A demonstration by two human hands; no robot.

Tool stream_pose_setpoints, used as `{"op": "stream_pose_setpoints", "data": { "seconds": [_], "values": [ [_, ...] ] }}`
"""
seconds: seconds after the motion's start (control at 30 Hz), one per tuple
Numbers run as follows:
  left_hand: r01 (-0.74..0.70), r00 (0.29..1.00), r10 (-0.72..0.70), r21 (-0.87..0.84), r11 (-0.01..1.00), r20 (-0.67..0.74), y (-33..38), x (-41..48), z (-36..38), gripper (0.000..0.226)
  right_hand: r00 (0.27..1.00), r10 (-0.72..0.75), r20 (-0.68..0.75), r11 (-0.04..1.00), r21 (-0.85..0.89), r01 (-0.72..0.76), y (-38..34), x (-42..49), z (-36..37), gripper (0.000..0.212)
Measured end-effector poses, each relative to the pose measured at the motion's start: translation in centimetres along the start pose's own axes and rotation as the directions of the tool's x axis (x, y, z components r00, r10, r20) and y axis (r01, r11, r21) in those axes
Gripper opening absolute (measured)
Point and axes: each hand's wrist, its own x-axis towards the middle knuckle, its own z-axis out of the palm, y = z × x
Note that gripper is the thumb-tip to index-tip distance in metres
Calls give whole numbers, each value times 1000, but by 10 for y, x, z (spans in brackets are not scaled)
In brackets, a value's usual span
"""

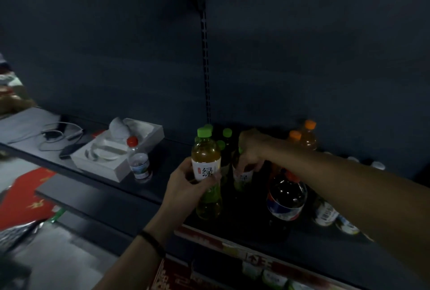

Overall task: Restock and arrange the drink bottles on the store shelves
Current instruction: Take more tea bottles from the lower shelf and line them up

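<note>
Left hand (186, 185) grips a green-capped tea bottle (206, 161) upright at the dark shelf (167, 150) front. Right hand (252, 150) curls over a second tea bottle (242, 179) just beside, apparently gripping it; dim view.

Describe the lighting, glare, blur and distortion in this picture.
Head view: dim, the dark blue back panel featureless; wide-angle distortion tilts the slotted metal upright; glints on the dark round cola bottle; the green-capped amber tea bottle in the left hand has a legible label; red packaging far left is smeared.
</note>
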Motion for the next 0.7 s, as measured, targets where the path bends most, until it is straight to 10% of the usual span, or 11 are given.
{"op": "stream_pose_setpoints", "data": {
  "seconds": [0.3,0.7],
  "values": [
    [5,999,-5,-11,1000,31,-6,15,9,38,999,-12,-38,979,-203,4,-14,10,-2,43],
    [-13,998,15,-30,999,53,-2,31,16,43,993,-95,-72,995,-19,94,-6,-6,-39,35]
  ]
}}
